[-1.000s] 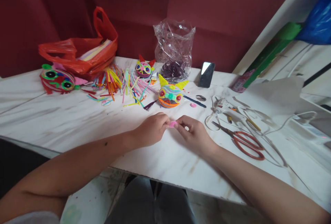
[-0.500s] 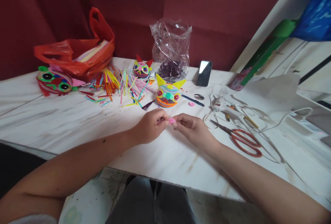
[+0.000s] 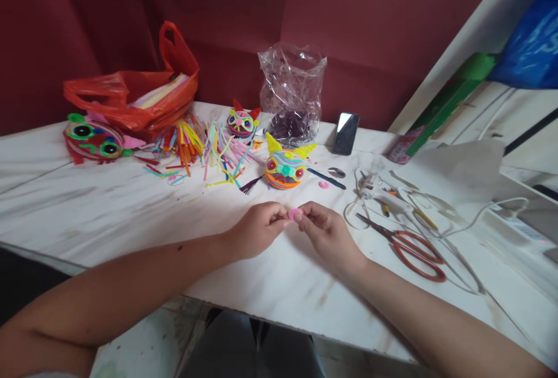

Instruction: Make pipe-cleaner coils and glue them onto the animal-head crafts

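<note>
Between my two hands is a pink pipe cleaner [image 3: 295, 215], curled into a small round. My left hand [image 3: 260, 228] is closed, thumb and fingertips pinching at its left side. From the right, my right hand [image 3: 328, 232] pinches the same round between thumb and forefinger. Just beyond them on the table sits a ball-shaped animal head [image 3: 285, 170] with yellow ears, red eyes and an orange mouth. A second small pink round [image 3: 323, 185] lies to the right of that head, beside a dark blue strip [image 3: 326, 178].
Red-handled scissors [image 3: 414, 250] and a white glue gun with cables [image 3: 394, 202] lie on the right. A phone [image 3: 346, 134] and a clear bag [image 3: 293, 96] stand at the back. Leftward are cut pipe cleaners [image 3: 185, 144], two more heads [image 3: 96, 141] and a red bag [image 3: 131, 102].
The pink round now faces the camera more, showing its disc shape, as my fingers shift on it. The whole view has tipped slightly, so things sit a little lower.
</note>
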Action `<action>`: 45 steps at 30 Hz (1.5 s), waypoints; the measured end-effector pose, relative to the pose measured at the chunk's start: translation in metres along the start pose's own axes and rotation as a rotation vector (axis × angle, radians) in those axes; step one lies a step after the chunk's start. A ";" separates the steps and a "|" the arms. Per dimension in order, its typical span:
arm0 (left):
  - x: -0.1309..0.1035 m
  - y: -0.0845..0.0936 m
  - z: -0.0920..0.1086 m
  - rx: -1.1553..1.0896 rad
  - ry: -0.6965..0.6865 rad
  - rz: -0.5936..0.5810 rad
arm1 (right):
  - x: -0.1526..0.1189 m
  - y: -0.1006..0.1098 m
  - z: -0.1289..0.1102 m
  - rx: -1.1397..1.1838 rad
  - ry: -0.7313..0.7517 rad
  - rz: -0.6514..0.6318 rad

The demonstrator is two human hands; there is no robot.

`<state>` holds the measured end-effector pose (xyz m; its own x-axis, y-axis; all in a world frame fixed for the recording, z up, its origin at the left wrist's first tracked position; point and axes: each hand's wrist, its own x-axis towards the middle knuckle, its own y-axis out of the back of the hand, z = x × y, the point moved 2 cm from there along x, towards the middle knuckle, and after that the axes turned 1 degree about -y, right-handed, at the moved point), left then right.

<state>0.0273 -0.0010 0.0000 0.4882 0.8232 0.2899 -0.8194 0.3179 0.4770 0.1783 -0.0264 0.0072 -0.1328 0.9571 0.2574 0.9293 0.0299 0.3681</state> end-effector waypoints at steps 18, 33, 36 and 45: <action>0.001 0.007 0.009 0.232 -0.292 0.000 | 0.000 0.007 -0.004 -0.232 0.160 -0.133; 0.003 0.000 0.001 -0.027 0.018 0.000 | -0.001 0.001 -0.002 0.092 -0.066 0.008; 0.006 0.006 -0.002 0.052 -0.046 0.016 | 0.002 0.006 -0.002 -0.046 -0.010 0.004; -0.001 0.008 0.006 0.417 -0.315 0.027 | -0.003 0.003 -0.004 -0.490 0.357 -0.082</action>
<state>0.0221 -0.0022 0.0086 0.5881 0.6263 0.5117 -0.6750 0.0316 0.7371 0.1803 -0.0299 0.0109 -0.3828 0.7994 0.4631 0.6559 -0.1179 0.7456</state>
